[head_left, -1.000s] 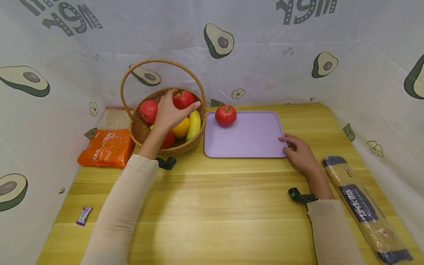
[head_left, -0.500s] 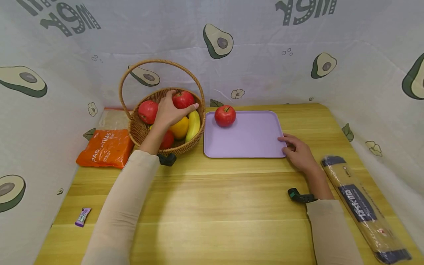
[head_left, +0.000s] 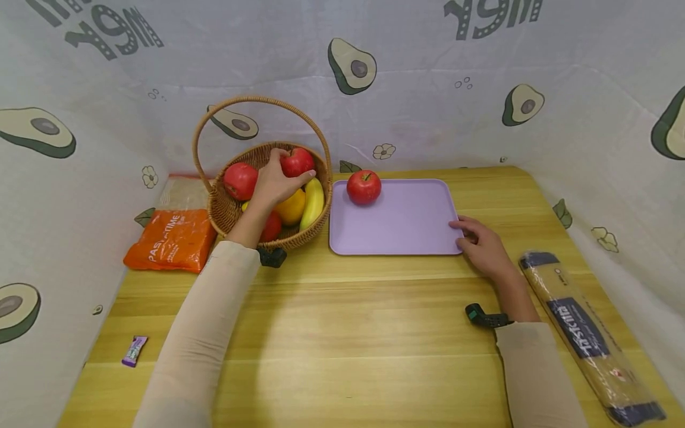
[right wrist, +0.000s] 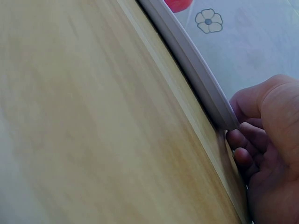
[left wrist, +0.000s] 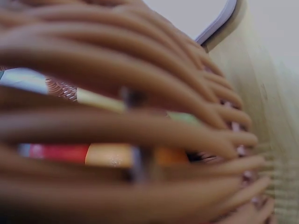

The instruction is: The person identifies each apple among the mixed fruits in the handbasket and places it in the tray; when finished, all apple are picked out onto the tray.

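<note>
In the head view a wicker basket (head_left: 289,241) with a tall handle holds fruit. My left hand (head_left: 274,185) reaches into it, fingers behind a red apple (head_left: 298,161) and thumb in front, gripping it. Around the hand lie another red apple (head_left: 240,181), an orange fruit (head_left: 292,208), a banana (head_left: 313,205) and a red fruit (head_left: 272,226). The left wrist view is mostly blocked by blurred basket weave (left wrist: 117,126). My right hand (head_left: 481,246) pinches the right edge of a lilac tray (head_left: 407,223); the right wrist view shows the thumb at the tray's rim (right wrist: 201,74).
A red apple (head_left: 364,187) sits at the tray's back left. An orange pasta bag (head_left: 173,238) lies left of the basket, and a small purple wrapped sweet (head_left: 134,351) nearer the front. A long spaghetti pack (head_left: 583,333) lies at the right edge.
The fingers of my left hand have drawn in slightly closer around the red apple in the basket. The right hand and the tray stay where they were.
</note>
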Tool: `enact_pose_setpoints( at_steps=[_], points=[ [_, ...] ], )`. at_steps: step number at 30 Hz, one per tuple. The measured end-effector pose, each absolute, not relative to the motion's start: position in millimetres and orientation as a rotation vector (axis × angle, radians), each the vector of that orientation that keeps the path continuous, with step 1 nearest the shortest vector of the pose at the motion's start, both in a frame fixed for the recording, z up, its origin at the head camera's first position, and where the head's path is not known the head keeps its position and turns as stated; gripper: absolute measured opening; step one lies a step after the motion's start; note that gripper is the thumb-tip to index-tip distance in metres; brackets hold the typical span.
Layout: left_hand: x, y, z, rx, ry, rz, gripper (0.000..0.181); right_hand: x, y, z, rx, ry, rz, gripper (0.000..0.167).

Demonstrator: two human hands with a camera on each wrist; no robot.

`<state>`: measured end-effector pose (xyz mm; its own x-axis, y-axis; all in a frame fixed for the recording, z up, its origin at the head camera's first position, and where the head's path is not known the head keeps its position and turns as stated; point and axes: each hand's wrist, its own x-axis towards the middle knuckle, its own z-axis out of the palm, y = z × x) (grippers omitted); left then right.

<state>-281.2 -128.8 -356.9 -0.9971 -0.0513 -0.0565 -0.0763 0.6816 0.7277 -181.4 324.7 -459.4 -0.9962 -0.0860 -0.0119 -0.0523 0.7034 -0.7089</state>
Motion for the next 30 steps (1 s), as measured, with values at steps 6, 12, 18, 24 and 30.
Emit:
enact_pose_setpoints(
  at_steps=[6, 12, 18, 24, 30],
  points=[
    [-279.4, -127.6, -358.9, -0.132, 2.913, 1.264, 0.065, -181.4, 324.8, -460.5, -0.128, 2.858, -1.202, 0.042],
    [-280.7, -127.8, -359.4, -0.129, 2.941, 1.256, 0.083, -181.0, 325.4, -461.0, -0.121, 2.856, -1.195, 0.043],
    [-282.0, -127.6, -357.7, -0.093, 2.961, 1.122, 0.094, -181.0, 325.7, -460.7, -0.118, 2.862, -1.188, 0.043],
    [-278.4, -131.2, -356.3, -0.093, 2.943, 1.137, 0.094, -182.2, 325.7, -462.1, -0.13, 2.865, -1.192, 0.042],
    [-276.5, -132.8, -352.6, -0.058, 2.96, 1.115, 0.09, -183.0, 326.3, -463.7, -0.135, 2.869, -1.191, 0.042]
  ],
)
